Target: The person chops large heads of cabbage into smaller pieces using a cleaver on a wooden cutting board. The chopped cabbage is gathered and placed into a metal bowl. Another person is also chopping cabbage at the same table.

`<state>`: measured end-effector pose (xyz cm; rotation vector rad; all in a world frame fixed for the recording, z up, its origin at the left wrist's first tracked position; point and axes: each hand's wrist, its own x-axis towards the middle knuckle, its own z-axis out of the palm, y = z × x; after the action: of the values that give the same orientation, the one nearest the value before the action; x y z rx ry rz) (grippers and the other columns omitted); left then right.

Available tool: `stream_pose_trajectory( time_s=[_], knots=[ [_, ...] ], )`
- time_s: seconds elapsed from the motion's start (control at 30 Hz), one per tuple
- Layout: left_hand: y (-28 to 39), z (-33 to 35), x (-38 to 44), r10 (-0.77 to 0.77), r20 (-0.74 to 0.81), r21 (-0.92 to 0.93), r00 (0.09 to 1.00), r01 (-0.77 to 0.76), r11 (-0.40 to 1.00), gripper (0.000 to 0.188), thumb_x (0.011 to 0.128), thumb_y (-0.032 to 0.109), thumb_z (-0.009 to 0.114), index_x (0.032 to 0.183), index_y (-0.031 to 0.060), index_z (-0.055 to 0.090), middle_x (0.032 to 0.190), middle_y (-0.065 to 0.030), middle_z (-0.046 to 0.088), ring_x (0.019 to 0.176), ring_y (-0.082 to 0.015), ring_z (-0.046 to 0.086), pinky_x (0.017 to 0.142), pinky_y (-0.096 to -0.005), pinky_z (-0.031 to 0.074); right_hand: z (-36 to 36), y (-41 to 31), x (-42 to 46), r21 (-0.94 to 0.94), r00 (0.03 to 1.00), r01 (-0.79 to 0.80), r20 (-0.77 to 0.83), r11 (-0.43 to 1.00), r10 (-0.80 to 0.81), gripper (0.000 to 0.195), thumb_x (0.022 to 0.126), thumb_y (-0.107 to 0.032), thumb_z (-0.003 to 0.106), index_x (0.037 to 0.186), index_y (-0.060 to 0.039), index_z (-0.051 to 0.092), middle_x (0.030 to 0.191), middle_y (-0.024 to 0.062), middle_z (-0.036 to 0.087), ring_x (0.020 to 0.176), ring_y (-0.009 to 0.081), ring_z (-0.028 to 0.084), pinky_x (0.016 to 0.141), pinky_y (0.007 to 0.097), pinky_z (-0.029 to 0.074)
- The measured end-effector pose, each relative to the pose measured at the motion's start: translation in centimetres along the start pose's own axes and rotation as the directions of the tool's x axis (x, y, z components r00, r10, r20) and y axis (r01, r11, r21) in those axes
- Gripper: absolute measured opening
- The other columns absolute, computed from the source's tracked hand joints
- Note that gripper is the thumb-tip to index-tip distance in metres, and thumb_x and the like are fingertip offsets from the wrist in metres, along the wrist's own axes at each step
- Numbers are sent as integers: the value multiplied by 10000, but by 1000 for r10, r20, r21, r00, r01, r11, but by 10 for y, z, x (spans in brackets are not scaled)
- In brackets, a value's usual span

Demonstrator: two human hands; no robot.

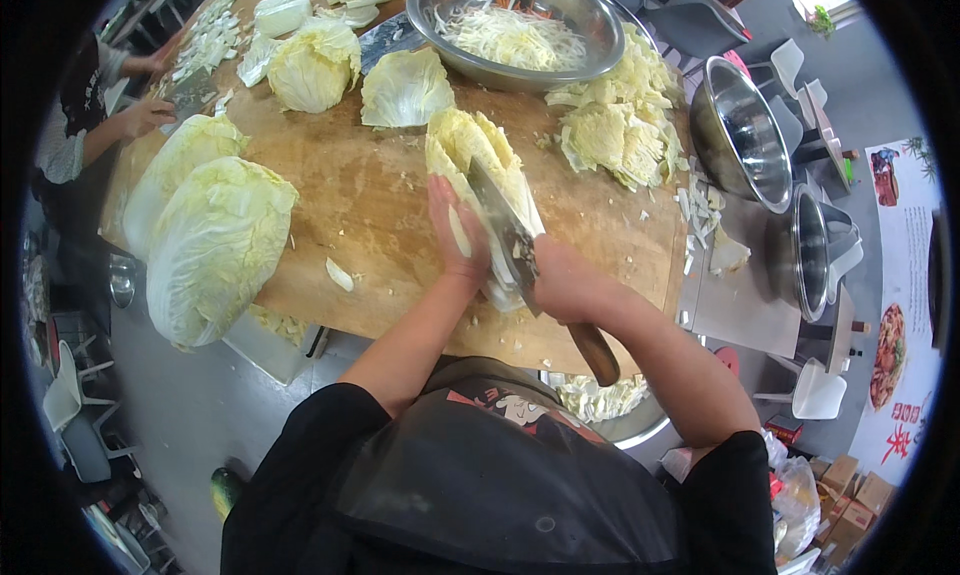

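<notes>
My right hand (570,278) grips the wooden handle of a cleaver (502,218), whose blade lies lengthwise over a piece of napa cabbage (480,136) on the wooden board (360,200). Against the left side of this cabbage rests my left hand (456,230), its fingers extended and pointing away from me. Just beyond are a loose cabbage leaf (407,87) and a partly peeled cabbage (313,64). Two larger cabbages (217,252) lie at the board's left edge. Cut leaves (626,136) are heaped on the right.
A steel bowl (517,72) of shredded vegetables stands at the far side. Empty-looking steel bowls (742,132) are at the right. Below the near edge is a basin (637,428) with cut cabbage. At the far left, a co-worker's hand (146,117) is by another cleaver (187,98).
</notes>
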<state>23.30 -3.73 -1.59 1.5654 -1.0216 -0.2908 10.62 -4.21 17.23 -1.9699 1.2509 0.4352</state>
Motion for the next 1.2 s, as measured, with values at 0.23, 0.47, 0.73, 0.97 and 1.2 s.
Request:
stream_pose_trajectory(
  time_s=[0.23,0.47,0.73,0.97,1.2],
  knots=[
    [-4,1,-8,-2,1,-24,1000,2,1000,563,937,221,307,1412,-76,259,1474,-277,241,1373,-399,230,1143,-423,162,100,29,-8,-57,951,-51,-307,997,31,235,826,-83,505,992,36,389,689,279,599,659,459,602,614,542,470],
    [-13,4,-4,1,10,31,1000,-2,1000,547,933,205,331,1388,-96,300,1470,-281,250,1371,-403,242,1142,-415,173,89,52,-32,-52,916,83,-389,995,-96,203,823,-106,524,962,13,435,717,256,605,671,444,601,619,535,468],
    [-6,-34,14,59,395,97,917,-105,990,575,920,172,435,1426,-40,265,1489,-264,222,1392,-381,210,1146,-388,179,94,96,-133,-71,864,274,-419,959,-279,149,783,-67,526,913,-41,457,653,164,603,599,369,604,553,491,462],
    [-14,-80,39,98,599,84,795,-184,979,426,846,-27,437,1271,-9,473,1257,-233,516,1203,-341,487,1033,-386,388,119,95,-77,-273,848,422,-217,864,-483,133,796,-151,530,916,-93,525,675,157,607,607,367,601,540,478,465],
    [100,-83,85,-307,779,611,546,-770,183,181,740,135,636,896,110,724,892,-84,698,816,-266,668,639,-443,501,87,44,-65,-343,569,618,-425,707,-704,221,888,-271,555,940,-69,628,621,95,567,556,242,558,533,452,435]
  ],
)
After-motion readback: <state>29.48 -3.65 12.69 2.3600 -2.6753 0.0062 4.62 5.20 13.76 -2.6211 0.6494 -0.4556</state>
